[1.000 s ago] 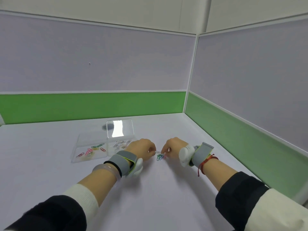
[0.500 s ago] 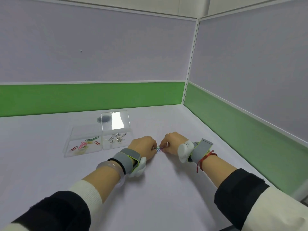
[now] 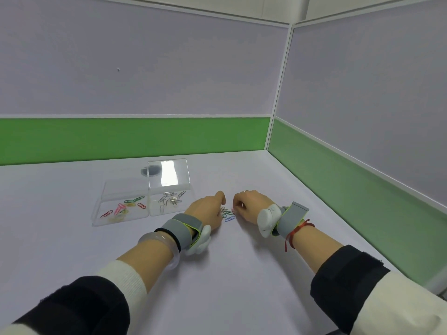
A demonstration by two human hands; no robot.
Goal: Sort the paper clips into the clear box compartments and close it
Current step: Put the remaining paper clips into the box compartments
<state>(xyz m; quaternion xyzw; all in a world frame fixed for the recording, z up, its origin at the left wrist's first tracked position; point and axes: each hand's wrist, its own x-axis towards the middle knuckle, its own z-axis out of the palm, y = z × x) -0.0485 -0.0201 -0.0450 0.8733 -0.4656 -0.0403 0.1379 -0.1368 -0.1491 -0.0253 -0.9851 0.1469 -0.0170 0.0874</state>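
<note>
Our left hand point(image 3: 205, 209) and right hand point(image 3: 249, 205) have parted over the loose paper clips point(image 3: 227, 213), fingers curled, grip unclear; sorting continues.

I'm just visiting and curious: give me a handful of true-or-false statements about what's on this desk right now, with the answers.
1. The clear box has its lid open. True.
2. The coloured paper clips lie in the box's right compartment. False: they are in the left one; the silver paper clips are in the right.
3. A small pile of loose clips lies on the table between the two hands. True.
4. The left hand is reaching into the box. False: it rests on the table beside the loose clips, opposite the right hand.
5. A blue clip lies in that pile. True.
</note>
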